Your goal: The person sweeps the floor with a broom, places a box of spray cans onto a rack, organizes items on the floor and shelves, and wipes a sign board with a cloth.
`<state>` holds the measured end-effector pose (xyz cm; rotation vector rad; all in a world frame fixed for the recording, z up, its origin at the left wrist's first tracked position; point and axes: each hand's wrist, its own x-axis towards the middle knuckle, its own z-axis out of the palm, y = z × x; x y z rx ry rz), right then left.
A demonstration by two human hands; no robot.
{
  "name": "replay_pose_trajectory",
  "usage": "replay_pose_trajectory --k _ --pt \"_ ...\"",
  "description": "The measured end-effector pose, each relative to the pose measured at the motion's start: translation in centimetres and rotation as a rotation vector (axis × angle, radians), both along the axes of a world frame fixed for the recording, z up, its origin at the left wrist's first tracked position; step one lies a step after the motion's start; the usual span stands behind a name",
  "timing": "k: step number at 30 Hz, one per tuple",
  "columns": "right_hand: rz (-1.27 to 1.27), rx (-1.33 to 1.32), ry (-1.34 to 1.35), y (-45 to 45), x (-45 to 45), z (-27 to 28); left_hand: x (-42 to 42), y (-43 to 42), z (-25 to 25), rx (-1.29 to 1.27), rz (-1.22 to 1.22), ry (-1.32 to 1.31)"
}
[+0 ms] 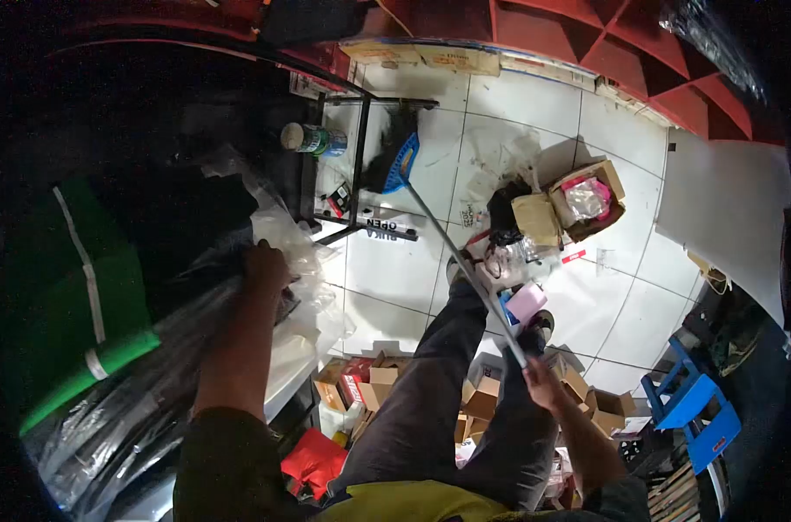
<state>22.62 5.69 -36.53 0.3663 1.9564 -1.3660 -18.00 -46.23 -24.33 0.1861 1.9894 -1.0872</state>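
My right hand [543, 384] is wrapped round the upper end of the grey handle of a broom [452, 248]. The handle slants up and left across the floor to a blue head with dark bristles, beside the leg of a black metal rack. At the left, my left hand [267, 266] is curled into a fist against a pile of clear plastic sheeting [304, 300] and dark material. What its fingers hold, if anything, is hidden. Plastic wrappers and black scraps [504, 213] lie on the tiles right of the handle, near my feet.
An open cardboard box [617, 178] with pink and clear packaging stands on the tiled floor. A can [304, 139] is by the black rack [360, 157]. Several small cartons [382, 378] surround my legs. A blue step stool [695, 409] is at the right; red shelving [578, 39] spans the back.
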Motion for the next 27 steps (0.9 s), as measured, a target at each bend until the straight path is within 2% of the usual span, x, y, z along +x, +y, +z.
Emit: replay_pose_trajectory --k 2,3,5,7,10,12,16,19,22,27 --pt "0.049 0.341 0.153 2.5 1.2 -2.4 0.3 -0.9 -0.6 0.045 -0.077 -0.020" --pt "0.047 0.338 0.157 3.2 0.2 -2.4 0.5 -1.1 -0.9 0.066 -0.114 -0.021" --pt "0.041 0.364 0.003 4.5 -4.3 1.3 1.0 -1.3 -1.3 0.041 -0.124 0.009" --pt "0.037 0.374 -0.071 5.2 -4.8 1.4 1.2 -0.9 -1.3 -0.003 -0.142 0.062" --pt "0.024 0.359 0.062 6.6 -3.2 -1.6 0.2 0.7 1.5 0.019 -0.028 0.060" --pt "0.032 0.357 0.104 5.9 -2.7 -4.8 0.2 0.7 1.5 0.028 0.030 0.056" --pt "0.073 0.338 0.213 4.8 -3.2 -11.0 0.6 -0.8 0.3 0.077 -0.239 0.063" --pt "0.113 0.305 0.276 4.3 -3.8 -15.0 0.2 1.8 1.3 -0.042 -0.056 0.040" --pt "0.141 0.321 0.436 3.7 -3.8 -18.8 -0.1 0.3 1.4 -0.035 -0.146 -0.018" --pt "0.254 0.315 0.318 2.5 -4.1 -22.0 0.0 -0.2 2.2 0.009 -0.195 -0.033"
